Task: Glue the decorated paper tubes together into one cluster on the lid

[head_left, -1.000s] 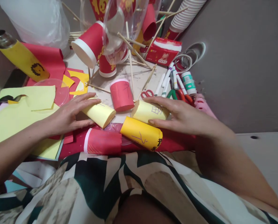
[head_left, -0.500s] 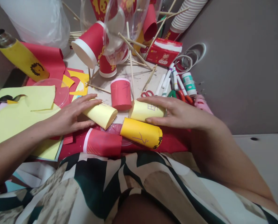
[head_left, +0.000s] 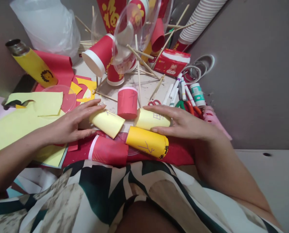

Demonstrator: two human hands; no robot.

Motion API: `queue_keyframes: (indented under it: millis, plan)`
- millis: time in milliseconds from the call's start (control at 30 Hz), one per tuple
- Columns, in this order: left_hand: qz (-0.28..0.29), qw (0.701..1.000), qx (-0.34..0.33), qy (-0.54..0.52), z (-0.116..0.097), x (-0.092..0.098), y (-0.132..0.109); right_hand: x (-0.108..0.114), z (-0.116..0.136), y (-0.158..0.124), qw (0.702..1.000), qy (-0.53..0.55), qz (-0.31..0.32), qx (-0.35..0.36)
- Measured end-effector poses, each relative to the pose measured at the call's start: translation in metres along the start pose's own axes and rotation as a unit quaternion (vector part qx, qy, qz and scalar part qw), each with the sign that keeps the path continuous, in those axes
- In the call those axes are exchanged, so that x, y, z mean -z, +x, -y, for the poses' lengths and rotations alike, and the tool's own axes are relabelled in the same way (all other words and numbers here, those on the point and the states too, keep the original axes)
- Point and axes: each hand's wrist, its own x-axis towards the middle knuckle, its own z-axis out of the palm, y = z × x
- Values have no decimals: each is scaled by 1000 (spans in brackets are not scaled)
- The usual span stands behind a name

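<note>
My left hand (head_left: pixel 73 124) is open, fingers stretched and thumb apart, at the left end of a pale yellow paper-wrapped cup (head_left: pixel 108 123) lying on its side. Its fingertips reach over that cup's back edge. My right hand (head_left: pixel 183 121) spans a second pale yellow cup (head_left: pixel 146 120) with purple writing, fingers along the back and thumb along the front. Between them, a red cup (head_left: pixel 127 103) stands with its pale rim up. Closer to me, a yellow cup (head_left: pixel 144 140) with purple and black marks and another red cup (head_left: pixel 110 150) lie on their sides.
Wooden sticks (head_left: pixel 144 63), a tilted red cup (head_left: pixel 99 53) and clear plastic lids crowd the back. Markers (head_left: pixel 176 87), scissors (head_left: pixel 155 102) and a glue bottle (head_left: pixel 197 94) lie at right. Yellow paper sheets (head_left: pixel 10 129) and a yellow flask (head_left: pixel 35 66) are at left.
The view has shifted slightly, so the scene sits a little lower and to the right. My left hand has drawn slightly left from its cup. My right hand stays around the other.
</note>
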Motion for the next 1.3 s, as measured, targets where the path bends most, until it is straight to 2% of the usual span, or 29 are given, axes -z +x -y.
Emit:
queue_keyframes:
  millis: [100,233,300,367,467,567,700,833,1033,1300]
  plan:
    - [-36,999,18,-9,-6,10,-8,0,-2,-1,1000,-9,-4,2]
    - [-119,985,96,-84,-25,17,-21,1,-1,-3,1000,-13,-7,-5]
    - [-100,978,116,-139,-38,14,-29,2,1,-4,1000,-9,-10,-10]
    - [-50,974,131,-177,-50,6,-36,3,2,-5,1000,-9,-14,-16]
    - [-2,969,152,-195,-63,-9,-42,3,2,-7,999,-11,-23,-19]
    - [-12,965,162,-208,-70,-21,-40,2,1,-9,999,-5,-30,-19]
    - [-29,948,170,-267,-73,-25,-32,3,2,-11,999,-6,-25,-20]
    - [-23,928,173,-329,-73,-28,-26,4,2,-10,999,-8,-29,-10]
    - [-5,892,222,-395,-70,-33,-21,5,2,-8,999,-9,-38,1]
    - [1,919,201,-339,-68,-28,-20,8,1,-6,1000,-6,-30,6]
